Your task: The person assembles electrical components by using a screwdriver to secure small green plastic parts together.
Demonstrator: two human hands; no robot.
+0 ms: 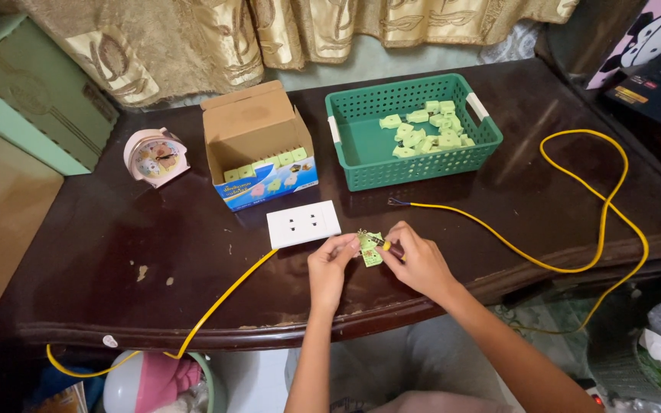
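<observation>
**Both hands on a small green part at the table's near edge**

Left hand (332, 264): fingers pinched shut on a small light-green plastic part (369, 249), held just above the dark wooden table (116, 260) near its front edge.

Right hand (420, 260): closed around a small screwdriver (389, 246) with a dark handle and yellow collar; its tip meets the green part. The two hands nearly touch, the part between them.

Just beyond the hands: white double wall socket (304, 223) lying flat, face up. A yellow cable (223, 294) runs from under it to the left and droops over the table edge. A second yellow cable (598, 222) loops on the right, its bare end lying near the basket's front.

Further back, centre: open cardboard box (258, 141) with a blue printed front, a row of green parts standing inside. Right of it, a green plastic basket (361, 145) with white handles, holding a loose heap of similar green parts (426, 128) in its right half.

Left of the box: small pink alarm clock (154, 157), tilted.

Far edge: gold patterned curtain (193, 38) behind the table.
</observation>
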